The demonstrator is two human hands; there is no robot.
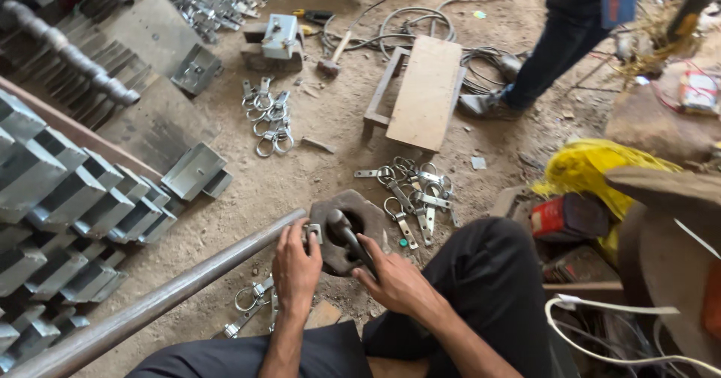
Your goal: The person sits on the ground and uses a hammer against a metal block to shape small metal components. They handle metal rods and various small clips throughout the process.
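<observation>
Two hands work at a heavy iron block [353, 216] on the dirt floor [315, 134]: the left hand [295, 265] pinches a small metal fitting [313, 232] steady on its top, while the right hand [394, 280] wraps closed around a dark hammer [347, 231], apparently for striking. Finished ring hasps [413, 194] lie at two o'clock, a long pipe [158, 303] crowds eight o'clock, and open dirt remains toward twelve.

I see a low wooden stool [426, 91] on the dirt floor [315, 160], coiled cables [420, 25] behind it, stacked grey metal channels [67, 213] at my left, a yellow sack [593, 164] right, and a co-worker's leg [552, 48].
</observation>
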